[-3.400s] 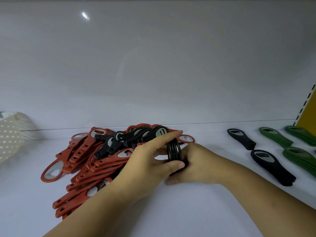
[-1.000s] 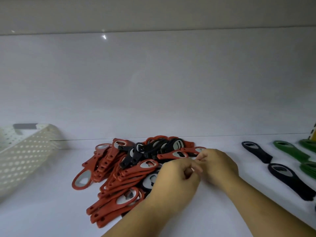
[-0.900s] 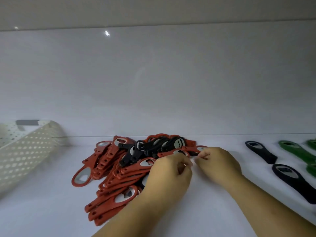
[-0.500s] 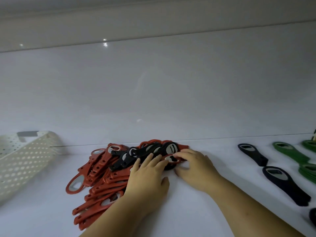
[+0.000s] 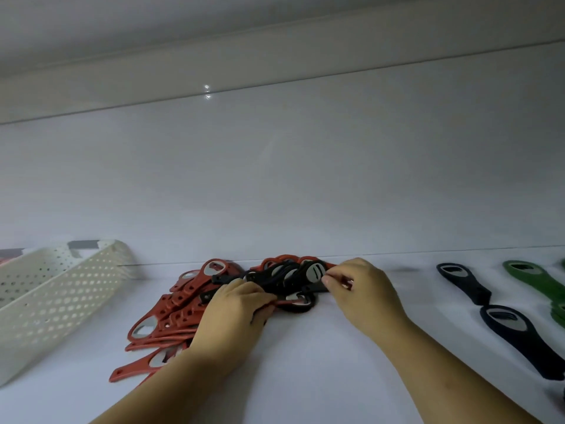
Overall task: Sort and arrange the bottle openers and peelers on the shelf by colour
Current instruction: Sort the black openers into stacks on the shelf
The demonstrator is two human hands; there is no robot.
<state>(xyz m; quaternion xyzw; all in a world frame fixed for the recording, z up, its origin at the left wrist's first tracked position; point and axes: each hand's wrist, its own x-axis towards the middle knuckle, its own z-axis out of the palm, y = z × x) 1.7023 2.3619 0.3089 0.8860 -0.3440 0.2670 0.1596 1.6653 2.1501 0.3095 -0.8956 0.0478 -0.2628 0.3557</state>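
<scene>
A big pile of red openers [image 5: 171,307] lies in the middle of the white shelf [image 5: 305,377]. Some black openers [image 5: 281,275] lie on top of the pile, near the back. The left hand [image 5: 235,313] rests on the near side of the pile. Its fingers are curled, and its grip pinches one red opener [image 5: 293,298] that sticks out to the right. The right hand [image 5: 363,295] is at the right end of the pile. Its thumb and finger are close together in a narrow grip, right by the black openers. I cannot tell what it holds. Well to the right, two more black openers [image 5: 516,338] lie flat, one behind the other. Green openers [image 5: 535,278] lie past them at the edge. A white basket [image 5: 61,301] with little holes sits on the left, apart from the pile.
</scene>
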